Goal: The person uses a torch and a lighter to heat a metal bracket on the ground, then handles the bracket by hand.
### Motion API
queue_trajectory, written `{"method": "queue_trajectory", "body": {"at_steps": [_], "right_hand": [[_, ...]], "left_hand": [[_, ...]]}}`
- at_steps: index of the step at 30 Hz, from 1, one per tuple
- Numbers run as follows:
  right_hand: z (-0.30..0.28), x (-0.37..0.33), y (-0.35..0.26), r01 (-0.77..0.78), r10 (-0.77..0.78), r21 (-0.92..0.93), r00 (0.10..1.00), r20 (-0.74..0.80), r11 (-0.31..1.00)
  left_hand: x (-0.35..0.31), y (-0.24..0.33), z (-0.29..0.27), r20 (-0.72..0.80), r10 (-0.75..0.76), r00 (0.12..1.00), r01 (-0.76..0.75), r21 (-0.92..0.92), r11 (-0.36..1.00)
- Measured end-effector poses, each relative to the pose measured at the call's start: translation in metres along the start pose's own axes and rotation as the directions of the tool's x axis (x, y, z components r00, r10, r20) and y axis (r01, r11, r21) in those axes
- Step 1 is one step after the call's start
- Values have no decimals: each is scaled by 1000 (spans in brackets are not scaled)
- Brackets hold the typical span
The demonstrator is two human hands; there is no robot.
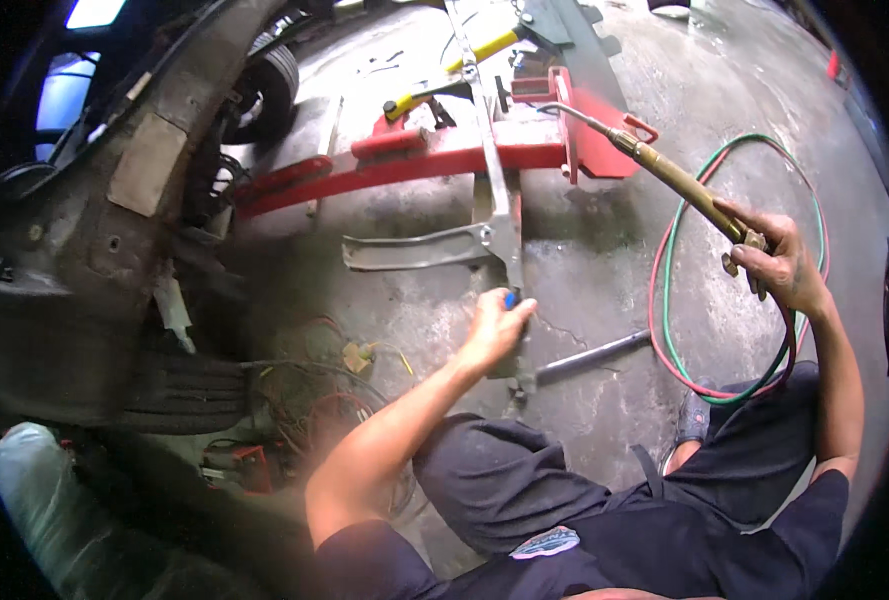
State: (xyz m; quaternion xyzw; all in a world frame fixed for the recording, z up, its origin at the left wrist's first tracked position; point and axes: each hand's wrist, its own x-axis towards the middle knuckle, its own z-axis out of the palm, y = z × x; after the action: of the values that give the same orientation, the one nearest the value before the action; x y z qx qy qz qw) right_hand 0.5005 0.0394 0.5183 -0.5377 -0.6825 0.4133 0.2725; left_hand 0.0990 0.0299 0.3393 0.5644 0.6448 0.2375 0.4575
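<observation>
My right hand [782,262] is raised on the right and closed around the valve end of a brass gas torch [676,182]. The thin bent tip of the torch points up and left, and no flame shows. From its back end hang a red and a green hose [667,290] in a large loop. My left hand [496,328] is closed on a small blue object [510,299], of which only the end shows; its kind is hidden. That hand is beside the lower end of a grey metal bar [495,170], from which a curved metal arm [414,250] sticks out left.
A red steel beam [414,168] with an upright plate crosses behind the bar. Yellow-handled tools [409,102] lie beyond. Car bodywork [114,240] and a tyre [184,395] fill the left. Tangled cables [339,405] and a grey pipe [596,356] lie on the concrete floor.
</observation>
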Motion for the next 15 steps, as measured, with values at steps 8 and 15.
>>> {"method": "queue_trajectory", "body": {"at_steps": [8, 15], "right_hand": [[-18, 1, -7, -39, 42, 64, 998, -51, 997], [-24, 0, -11, -78, 80, 75, 996, -35, 994]], "left_hand": [[-2, 48, 47, -35, 13, 999, -20, -207, 978], [84, 31, 63, -293, 96, 951, -166, -225, 960]]}}
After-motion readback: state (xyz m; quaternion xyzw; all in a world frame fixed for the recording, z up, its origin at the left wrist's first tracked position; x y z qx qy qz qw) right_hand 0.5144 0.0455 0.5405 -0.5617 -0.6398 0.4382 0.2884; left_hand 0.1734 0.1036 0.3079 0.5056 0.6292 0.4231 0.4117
